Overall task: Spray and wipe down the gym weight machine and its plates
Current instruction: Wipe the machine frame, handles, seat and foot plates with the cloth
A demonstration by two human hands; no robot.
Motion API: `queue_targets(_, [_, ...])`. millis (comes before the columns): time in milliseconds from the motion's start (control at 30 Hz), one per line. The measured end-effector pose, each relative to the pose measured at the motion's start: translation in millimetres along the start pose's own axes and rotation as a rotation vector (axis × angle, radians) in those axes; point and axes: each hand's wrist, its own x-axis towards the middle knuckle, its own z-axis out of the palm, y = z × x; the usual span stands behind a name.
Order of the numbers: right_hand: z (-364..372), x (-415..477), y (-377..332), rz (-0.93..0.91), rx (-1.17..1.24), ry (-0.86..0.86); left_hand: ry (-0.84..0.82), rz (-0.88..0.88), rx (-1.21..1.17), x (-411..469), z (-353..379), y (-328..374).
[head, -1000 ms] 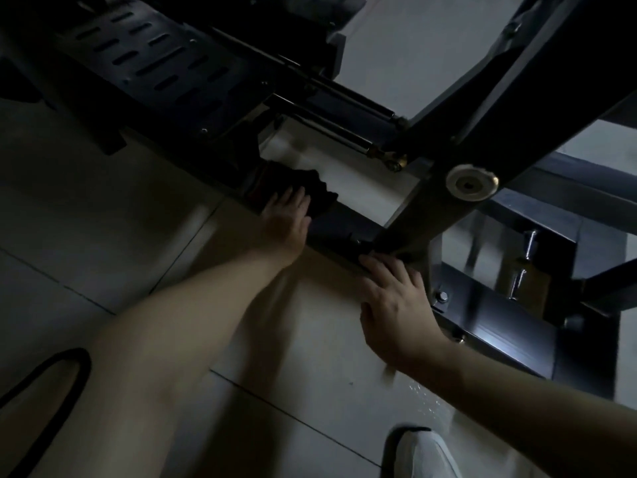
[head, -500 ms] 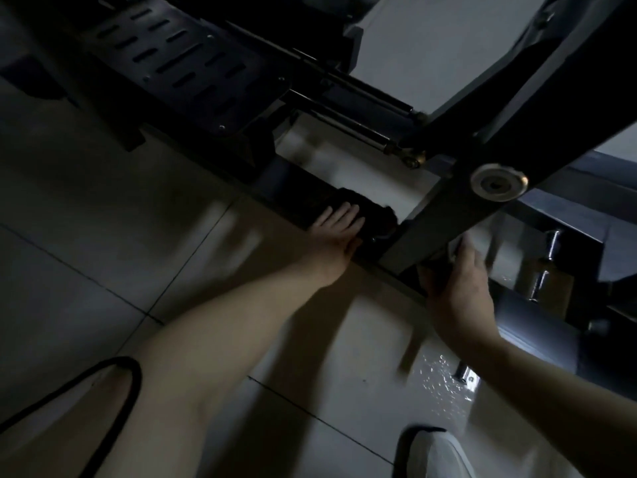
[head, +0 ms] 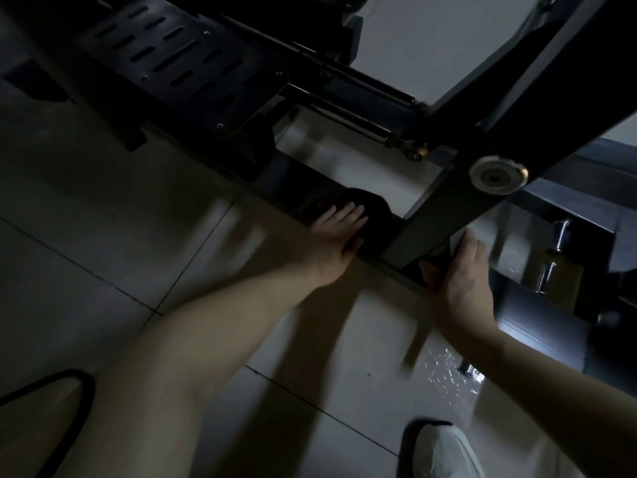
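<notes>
The dark frame of the weight machine (head: 448,215) crosses the upper half of the head view, with a low base bar running along the floor. My left hand (head: 339,232) lies flat with straight fingers on a dark cloth (head: 365,203) and presses it onto that base bar. My right hand (head: 462,270) grips the bar at the foot of the slanted post, thumb on the near side and fingers over the far side. A round silver pivot cap (head: 496,174) sits on the post above it.
A slotted black footplate (head: 165,53) fills the upper left. A spray bottle (head: 558,270) stands on the floor behind the frame at the right. Wet drops (head: 444,367) shine on the tiled floor near my white shoe (head: 448,450). A black cable (head: 69,384) loops at the lower left.
My left hand has slid the cloth to the right along the base bar toward the slanted post. My right hand has moved from the bar's near edge up to the foot of the post.
</notes>
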Motion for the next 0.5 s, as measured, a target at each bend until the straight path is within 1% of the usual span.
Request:
queue_targets(33, [0,0,1,0.001,0.001,-0.001,-0.044,0.068,0.002,-1,0,-7])
queue_targets(67, [0,-1,1,-0.007,-0.004,-0.001,-0.039,0.081,-0.033,0,-3,-18])
queue_targets(100, [-1,0,1,-0.017,-0.014,-0.002,-0.002,0.040,-0.096,4,-3,-36])
queue_targets(133, [-1,2,0,-0.021,-0.021,-0.003,0.079,-0.065,-0.132,8,-6,-57])
queue_targets(167, [-2,3,0,-0.019,-0.021,-0.004,0.143,-0.213,-0.121,12,-14,-81])
queue_targets(200, [-2,3,-1,-0.016,-0.015,-0.003,0.153,-0.341,-0.098,14,-25,-103])
queue_targets(233, [-2,2,-1,-0.015,-0.008,-0.003,0.123,-0.422,-0.085,16,-33,-116])
queue_targets(267, [-2,2,-1,-0.017,-0.005,-0.008,0.109,-0.462,-0.070,16,-40,-118])
queue_targets(300, [-2,2,-1,-0.021,-0.006,-0.014,0.118,-0.468,-0.033,16,-43,-112])
queue_targets(367, [-3,1,0,-0.023,-0.005,-0.014,0.128,-0.380,0.016,10,-33,-84])
queue_targets(433, [-1,0,1,-0.031,-0.002,-0.005,0.098,-0.281,-0.084,11,-14,-50])
queue_targets(500, [2,1,1,-0.037,-0.006,0.011,0.103,-0.245,-0.202,28,-11,-21])
